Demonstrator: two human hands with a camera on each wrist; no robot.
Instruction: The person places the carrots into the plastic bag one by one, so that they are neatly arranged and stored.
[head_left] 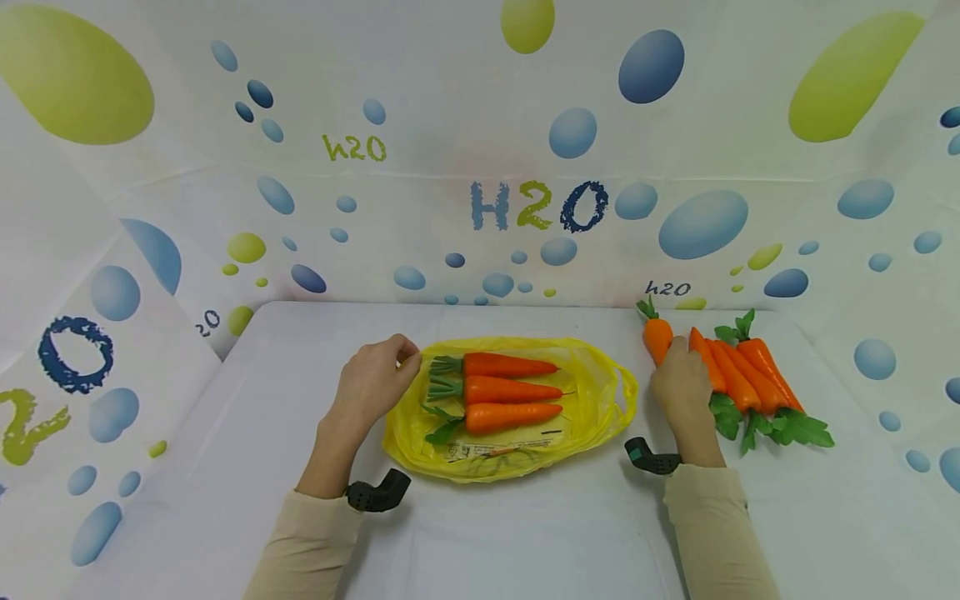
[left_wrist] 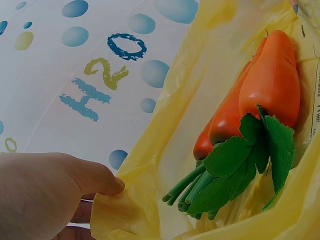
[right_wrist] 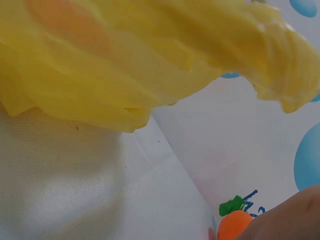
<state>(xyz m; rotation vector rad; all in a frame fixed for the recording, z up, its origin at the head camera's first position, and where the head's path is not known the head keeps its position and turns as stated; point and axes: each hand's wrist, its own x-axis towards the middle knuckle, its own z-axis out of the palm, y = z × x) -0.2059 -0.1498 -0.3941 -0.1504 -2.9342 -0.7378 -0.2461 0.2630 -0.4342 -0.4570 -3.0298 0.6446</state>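
Note:
A yellow plastic bag lies spread on the table with three toy carrots inside, their green tops toward the left. My left hand pinches the bag's left edge; in the left wrist view the thumb presses on the film and the fingers are partly hidden below. On the right side of the table, my right hand grips the lower part of another carrot, whose leafy top points away from me. The fingertips are hidden from the head view.
Several more orange carrots lie close together right beside my right hand, with green leaves at their near ends. A patterned cloth rises behind the white table.

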